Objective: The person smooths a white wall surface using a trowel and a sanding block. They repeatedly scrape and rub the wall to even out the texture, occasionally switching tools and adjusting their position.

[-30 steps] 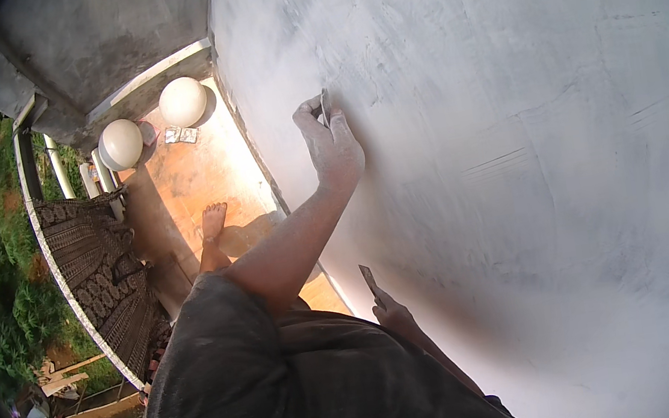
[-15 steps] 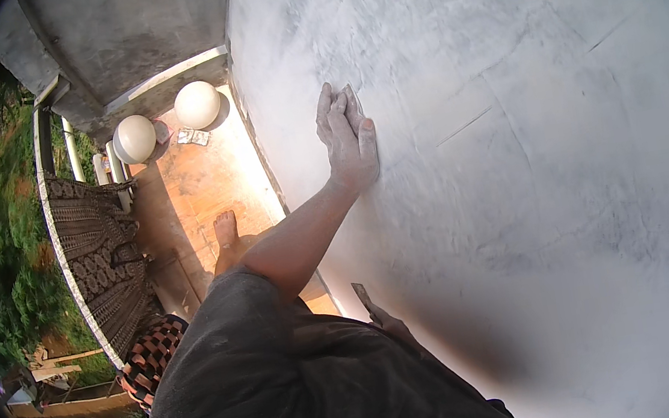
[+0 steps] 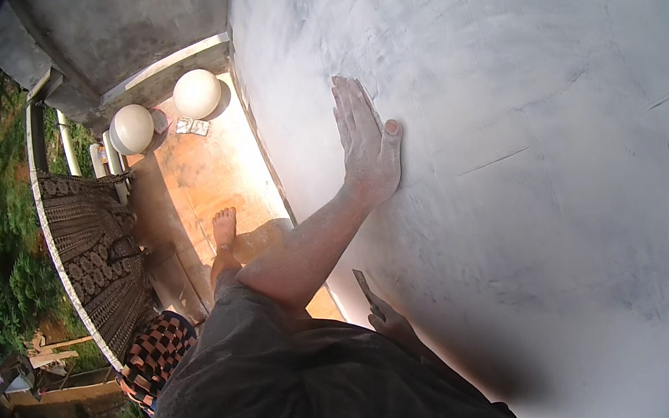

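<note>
My left hand (image 3: 369,148) lies against the grey-white plastered wall (image 3: 550,203), its fingers stretched upward and its thumb out to the right. Pale dust coats the hand and forearm. A thin edge along the index finger shows a flat sheet, apparently sandpaper (image 3: 370,96), pressed between hand and wall; most of it is hidden. Lower down, close to the wall, my right hand (image 3: 392,323) is closed round the handle of a putty knife (image 3: 363,282), blade pointing up. My dark shirt partly covers that arm.
Two white globes (image 3: 197,94) stand on the orange tiled floor (image 3: 204,176) at the far end, with small packets (image 3: 192,126) beside them. Patterned brown cloth (image 3: 98,244) and a checked cloth (image 3: 157,352) hang on the left railing (image 3: 53,238). My bare foot (image 3: 224,225) is on the floor.
My left hand has moved a little to the right on the wall, its fingers now straighter, the thin sheet moving with it. My right hand still holds the putty knife, slightly higher in view.
</note>
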A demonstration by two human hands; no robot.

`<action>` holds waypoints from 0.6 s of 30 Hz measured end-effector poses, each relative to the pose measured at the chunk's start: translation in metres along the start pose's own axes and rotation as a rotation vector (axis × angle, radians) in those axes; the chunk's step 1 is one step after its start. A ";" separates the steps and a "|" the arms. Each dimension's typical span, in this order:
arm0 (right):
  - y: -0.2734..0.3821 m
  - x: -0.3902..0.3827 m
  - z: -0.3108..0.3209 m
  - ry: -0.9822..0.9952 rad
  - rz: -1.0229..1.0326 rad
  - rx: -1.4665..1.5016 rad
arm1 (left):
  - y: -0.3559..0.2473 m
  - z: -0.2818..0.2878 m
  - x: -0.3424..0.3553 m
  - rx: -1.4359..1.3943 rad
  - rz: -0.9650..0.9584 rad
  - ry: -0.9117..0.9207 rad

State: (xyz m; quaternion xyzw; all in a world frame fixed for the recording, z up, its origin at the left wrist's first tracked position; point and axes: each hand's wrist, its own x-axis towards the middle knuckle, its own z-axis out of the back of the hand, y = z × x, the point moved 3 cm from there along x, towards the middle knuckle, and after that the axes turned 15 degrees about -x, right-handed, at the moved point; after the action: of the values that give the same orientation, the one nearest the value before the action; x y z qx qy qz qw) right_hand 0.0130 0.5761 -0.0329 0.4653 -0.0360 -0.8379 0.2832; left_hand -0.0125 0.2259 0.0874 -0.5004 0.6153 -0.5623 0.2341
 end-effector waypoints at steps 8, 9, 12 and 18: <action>0.047 0.003 0.016 -0.112 0.082 0.073 | 0.006 -0.001 -0.049 0.059 0.010 0.231; 0.054 0.003 0.020 -0.089 0.060 0.071 | 0.013 0.001 -0.037 0.094 0.026 0.222; 0.070 0.000 0.032 0.013 -0.056 0.100 | 0.010 0.026 0.044 0.005 0.084 0.065; 0.105 -0.020 0.056 -0.012 0.034 0.164 | -0.003 0.000 -0.052 0.036 -0.030 0.207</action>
State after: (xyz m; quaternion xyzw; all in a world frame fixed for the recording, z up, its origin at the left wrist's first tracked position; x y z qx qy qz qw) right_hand 0.0227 0.4866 0.0477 0.4812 -0.1141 -0.8300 0.2579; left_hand 0.0090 0.2714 0.0757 -0.4446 0.6183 -0.6255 0.1700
